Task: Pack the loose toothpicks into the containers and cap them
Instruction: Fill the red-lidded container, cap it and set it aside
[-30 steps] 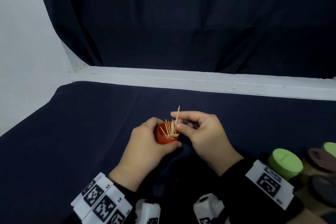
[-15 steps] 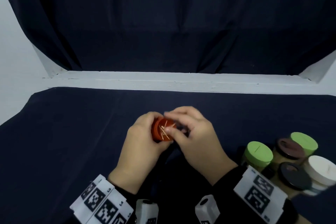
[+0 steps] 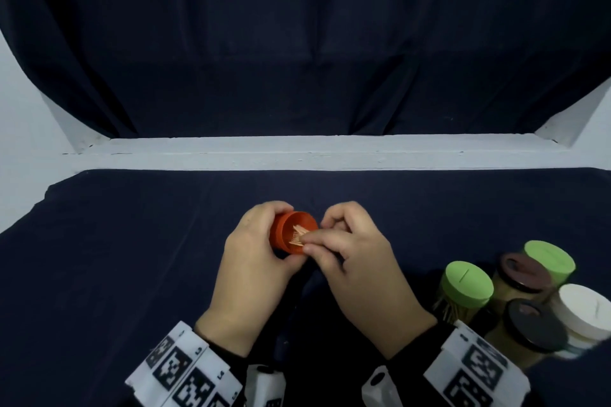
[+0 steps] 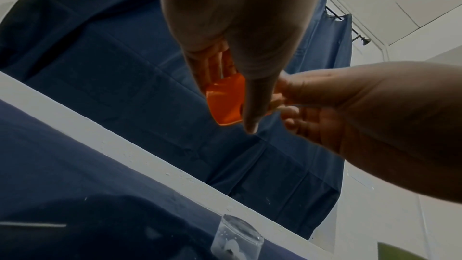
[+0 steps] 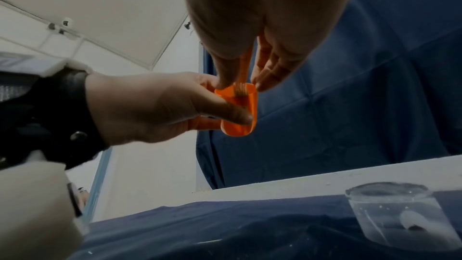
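The orange container (image 3: pixel 291 236) is held above the dark-clothed desk (image 3: pixel 132 258), about midway along its width and nearer the front edge than the back, its open mouth tilted up toward the head camera. A small bundle of toothpicks (image 3: pixel 299 235) lies inside it, tips showing at the mouth.

The left hand (image 3: pixel 254 271) wraps the container from the left, fingers curled over the far wall and thumb pressed along the near side; in the right wrist view the thumb lies across the orange wall. The right hand (image 3: pixel 353 261) comes in from the right with thumb and fingertips (image 3: pixel 310 243) bunched at the rim, pinching the toothpicks where they enter the mouth. From the right wrist camera the sticks (image 5: pixel 241 88) show as a few thin lines dropping into the container (image 5: pixel 237 112) between the fingers.

In the left wrist view the thumb covers much of the container (image 4: pixel 225 100), and the toothpicks cannot be made out. A clear container (image 5: pixel 397 213) stands on the cloth below, with something pale inside that is too blurred to identify.

At the front right corner of the desk stands a cluster of capped jars (image 3: pixel 515 301) with green, brown, black and white lids, the frame edge cutting some off.
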